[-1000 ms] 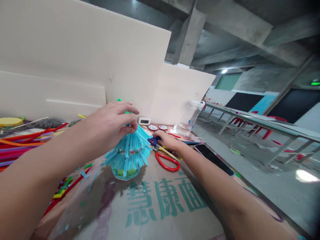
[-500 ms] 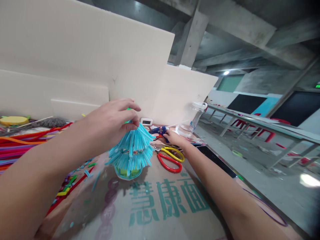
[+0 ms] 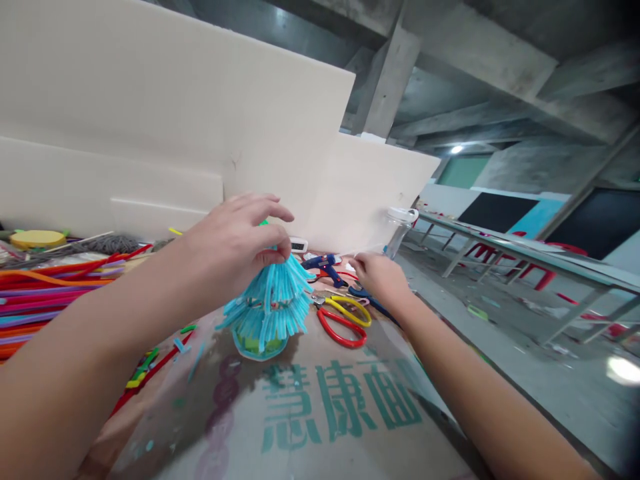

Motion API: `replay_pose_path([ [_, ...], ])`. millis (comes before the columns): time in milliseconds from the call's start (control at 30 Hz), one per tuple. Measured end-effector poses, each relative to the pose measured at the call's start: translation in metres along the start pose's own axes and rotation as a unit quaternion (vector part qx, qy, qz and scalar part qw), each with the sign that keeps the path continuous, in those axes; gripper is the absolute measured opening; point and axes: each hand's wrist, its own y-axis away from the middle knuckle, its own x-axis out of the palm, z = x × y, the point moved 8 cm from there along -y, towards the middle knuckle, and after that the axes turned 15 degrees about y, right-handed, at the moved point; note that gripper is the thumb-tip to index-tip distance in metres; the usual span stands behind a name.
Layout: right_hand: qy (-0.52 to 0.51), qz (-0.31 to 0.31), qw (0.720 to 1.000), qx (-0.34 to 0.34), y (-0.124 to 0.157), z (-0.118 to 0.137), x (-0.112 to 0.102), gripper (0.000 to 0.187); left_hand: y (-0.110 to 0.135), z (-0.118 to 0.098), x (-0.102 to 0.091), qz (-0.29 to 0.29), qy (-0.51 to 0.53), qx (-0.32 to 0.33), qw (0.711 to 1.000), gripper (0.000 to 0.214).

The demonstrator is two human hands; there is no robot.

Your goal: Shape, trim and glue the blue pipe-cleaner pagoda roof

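Note:
A tiered tree (image 3: 273, 300) made of light-blue pipe-cleaner pieces stands on a rounded green base with a blue rim. My left hand (image 3: 250, 233) curls over its top, with thumb and fingers closed around the tip, where a bit of green shows. Beyond the scissors, my right hand (image 3: 377, 273) is held with its fingers pinched together near the water bottle (image 3: 399, 233). What it pinches, if anything, is too small to make out. A blue glue gun (image 3: 327, 267) lies between the hands, apart from the right one. Scissors (image 3: 343, 335) with red and yellow handles lie in front of it.
Bundled coloured pipe cleaners (image 3: 45, 300) and grey yarn (image 3: 117, 243) lie at left, with cut scraps near the tree. A small white digital timer (image 3: 299, 245) sits behind it. Pale boards (image 3: 165, 100) wall off the back. A long table (image 3: 525, 247) stands across the floor at right.
My right hand has let go of the glue gun and moved right, its fingers now pinched. The glue gun stays lying behind the scissors. My left hand remains at the tree's top.

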Motion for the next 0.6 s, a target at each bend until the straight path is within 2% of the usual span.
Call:
replay_pose_path([
  [67,-0.043,-0.030,0.998,-0.023,0.017,0.015,-0.033,0.040,0.000,-0.007,0.003,-0.002,-0.009,0.023,1.000,0.024],
  [100,-0.135,-0.050,0.988,-0.057,0.027,0.027,-0.050,0.041,0.000,-0.010,0.005,0.000,-0.013,0.033,0.999,0.023],
  [167,-0.281,-0.071,0.948,-0.130,0.050,0.054,-0.077,0.035,0.001,-0.016,0.011,0.009,-0.021,0.046,0.999,0.020],
  [233,-0.337,-0.069,0.922,-0.177,0.069,0.075,-0.091,0.027,0.001,-0.022,0.015,0.011,-0.031,0.054,0.998,0.019],
  [333,-0.403,-0.004,0.893,-0.200,0.084,0.094,-0.084,0.024,0.000,-0.030,0.018,0.008,-0.042,0.066,0.997,0.020],
  [467,-0.511,0.107,0.833,-0.183,0.088,0.102,-0.061,0.025,0.000,-0.037,0.020,0.009,-0.052,0.088,0.995,0.020],
  [533,-0.535,0.126,0.817,-0.176,0.090,0.103,-0.056,0.023,0.000,-0.038,0.022,0.018,-0.057,0.090,0.994,0.019],
  [600,-0.540,0.119,0.816,-0.171,0.091,0.104,-0.053,0.024,0.000,-0.039,0.022,0.018,-0.055,0.093,0.994,0.019],
])
